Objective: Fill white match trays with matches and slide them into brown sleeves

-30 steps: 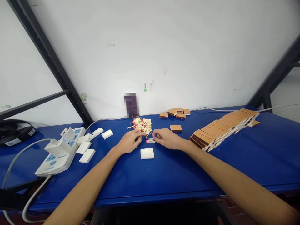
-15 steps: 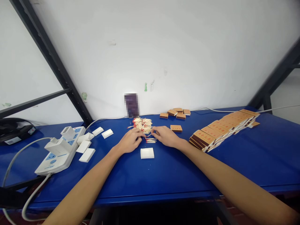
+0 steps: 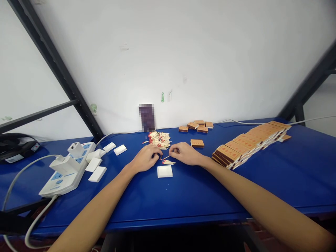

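My right hand (image 3: pixel 185 153) is closed in a pinch, and a thin match (image 3: pixel 166 157) sticks out leftward from its fingertips. Just across the gap, my left hand (image 3: pixel 147 158) has thumb and forefinger drawn together at another match (image 3: pixel 161 158). Under the fingertips lies a small bunch of matches (image 3: pixel 169 162) with red heads to the left. Beyond the hands is a large loose heap of red-headed matches (image 3: pixel 160 139). Nearer to me, a white matchbox tray (image 3: pixel 165 172) rests on the blue table (image 3: pixel 178 199).
Several white trays (image 3: pixel 97 174) lie at left beside a white power strip (image 3: pixel 69 185) with plugs and cables. Orange matchboxes (image 3: pixel 197 143) lie behind my right hand, and a long stacked row of matchboxes (image 3: pixel 246 141) runs along the right. A blurred purple item (image 3: pixel 147 118) leans on the wall.
The small bunch of matches has shifted slightly toward me and sits closer together. Both hands stay nearly in place, and a match now shows upright at my left fingertips.
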{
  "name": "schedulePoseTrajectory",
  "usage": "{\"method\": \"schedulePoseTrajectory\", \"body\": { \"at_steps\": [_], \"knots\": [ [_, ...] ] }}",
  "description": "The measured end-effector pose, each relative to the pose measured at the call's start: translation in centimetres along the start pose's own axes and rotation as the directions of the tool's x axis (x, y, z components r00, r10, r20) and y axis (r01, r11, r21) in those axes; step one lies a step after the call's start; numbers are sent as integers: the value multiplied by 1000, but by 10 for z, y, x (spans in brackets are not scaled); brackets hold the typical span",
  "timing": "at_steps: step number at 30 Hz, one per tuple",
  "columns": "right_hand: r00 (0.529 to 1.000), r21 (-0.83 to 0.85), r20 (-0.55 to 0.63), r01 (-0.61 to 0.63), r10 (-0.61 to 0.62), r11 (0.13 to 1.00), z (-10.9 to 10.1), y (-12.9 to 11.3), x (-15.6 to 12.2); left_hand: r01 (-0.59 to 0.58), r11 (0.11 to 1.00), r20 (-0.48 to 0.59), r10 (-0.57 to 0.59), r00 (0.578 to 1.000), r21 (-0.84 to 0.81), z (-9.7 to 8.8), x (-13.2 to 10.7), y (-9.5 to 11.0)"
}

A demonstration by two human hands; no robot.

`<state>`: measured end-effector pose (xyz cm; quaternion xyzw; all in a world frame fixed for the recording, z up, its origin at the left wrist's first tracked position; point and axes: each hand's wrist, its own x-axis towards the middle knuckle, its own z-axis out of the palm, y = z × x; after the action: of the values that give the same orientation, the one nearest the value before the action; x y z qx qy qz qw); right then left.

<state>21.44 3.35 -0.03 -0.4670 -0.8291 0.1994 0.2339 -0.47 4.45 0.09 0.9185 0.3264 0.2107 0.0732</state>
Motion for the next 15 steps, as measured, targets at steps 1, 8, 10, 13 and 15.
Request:
{"method": "schedulePoseTrajectory", "body": {
  "at_steps": [1,8,10,13,15],
  "knots": [
    [1000,16,-2,11,-11,1000,0,0,-1,-12,1000,5,12,1000,-13,0,0,3],
    [994,42,103,42,-46,998,-9,-8,-7,23,987,27,-19,999,-157,2,2,14],
    [987,27,143,65,-68,998,-14,-10,-10,57,973,39,-50,998,-222,2,1,14],
    [981,11,169,93,-93,996,-18,-12,-13,79,954,36,-72,997,-289,1,0,10],
    [980,8,179,86,-86,996,-20,-11,-15,64,959,13,-63,998,-275,-1,-1,7]
  ]
}}
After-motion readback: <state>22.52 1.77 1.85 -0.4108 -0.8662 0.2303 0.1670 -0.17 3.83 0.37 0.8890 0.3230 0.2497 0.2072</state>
